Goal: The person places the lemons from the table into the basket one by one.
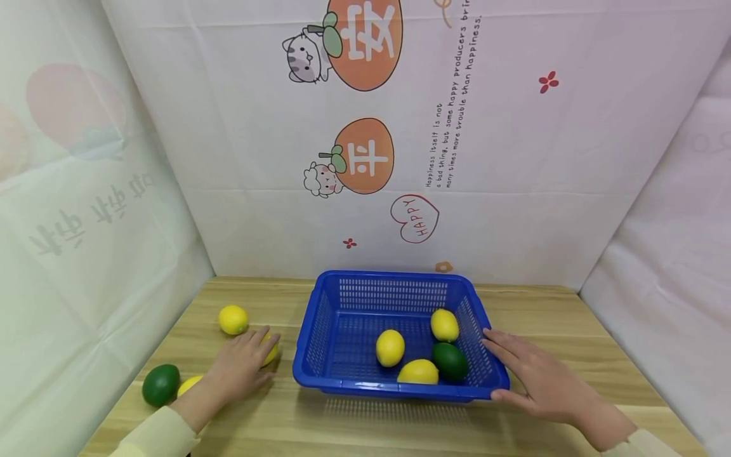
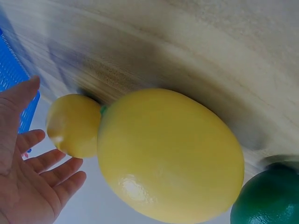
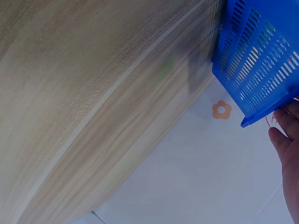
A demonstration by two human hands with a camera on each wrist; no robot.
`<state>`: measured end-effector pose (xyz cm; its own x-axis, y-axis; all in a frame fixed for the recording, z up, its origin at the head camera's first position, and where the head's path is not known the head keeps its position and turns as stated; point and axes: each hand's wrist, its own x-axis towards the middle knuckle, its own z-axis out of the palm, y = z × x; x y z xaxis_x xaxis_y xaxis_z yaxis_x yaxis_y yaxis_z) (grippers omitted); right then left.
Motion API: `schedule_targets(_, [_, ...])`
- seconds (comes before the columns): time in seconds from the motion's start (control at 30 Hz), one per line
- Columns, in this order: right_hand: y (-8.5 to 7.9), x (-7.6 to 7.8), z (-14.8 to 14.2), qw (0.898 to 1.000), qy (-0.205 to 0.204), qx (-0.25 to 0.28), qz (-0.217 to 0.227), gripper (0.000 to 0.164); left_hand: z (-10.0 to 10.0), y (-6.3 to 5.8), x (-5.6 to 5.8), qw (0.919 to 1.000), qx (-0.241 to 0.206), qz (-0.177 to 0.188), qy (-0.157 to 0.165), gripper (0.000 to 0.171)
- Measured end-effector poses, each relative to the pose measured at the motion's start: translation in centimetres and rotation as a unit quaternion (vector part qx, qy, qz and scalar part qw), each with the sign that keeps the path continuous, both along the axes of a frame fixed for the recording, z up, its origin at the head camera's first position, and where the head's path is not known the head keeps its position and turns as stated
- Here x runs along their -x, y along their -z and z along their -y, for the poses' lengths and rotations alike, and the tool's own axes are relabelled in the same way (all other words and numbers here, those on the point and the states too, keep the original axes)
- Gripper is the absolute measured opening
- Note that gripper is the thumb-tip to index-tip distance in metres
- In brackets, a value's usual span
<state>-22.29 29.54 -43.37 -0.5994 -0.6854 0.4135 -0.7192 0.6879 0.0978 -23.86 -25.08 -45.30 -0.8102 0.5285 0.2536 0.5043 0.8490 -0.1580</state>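
Note:
My left hand [image 1: 238,365] reaches over the left of the table, its fingers spread beside a yellow lemon [image 1: 271,351] that they partly hide. In the left wrist view the hand [image 2: 35,172] has its palm showing and fingers extended, near a smaller-looking lemon [image 2: 74,125]; a large lemon [image 2: 168,154] fills the middle. On the right, my other hand [image 1: 545,381] touches the right rim of a blue plastic basket [image 1: 400,386] with nearly straight fingers, thumb by the front corner. Inside the basket are three lemons [image 1: 390,348] and one dark green fruit [image 1: 450,362].
Another lemon [image 1: 233,319] sits behind the left hand. A dark green fruit [image 1: 161,385] and a partly covered lemon [image 1: 188,384] lie near the left forearm. White printed cloth [image 1: 257,209] stands behind the wooden table [image 1: 274,425] and at both sides.

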Motion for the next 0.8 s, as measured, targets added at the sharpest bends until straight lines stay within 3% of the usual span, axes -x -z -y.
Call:
schedule_targets(0.33, [-0.03, 0.09, 0.09, 1.000, -0.010, 0.005, 0.002, 0.076, 0.01, 0.39, 0.54, 1.0000, -0.007, 0.004, 0.005, 0.062])
schedule_targets(0.8, [0.04, -0.07, 0.00, 1.000, 0.010, -0.005, 0.003, 0.076, 0.08, 0.73, 0.73, 0.9998, -0.003, 0.017, 0.004, 0.054])
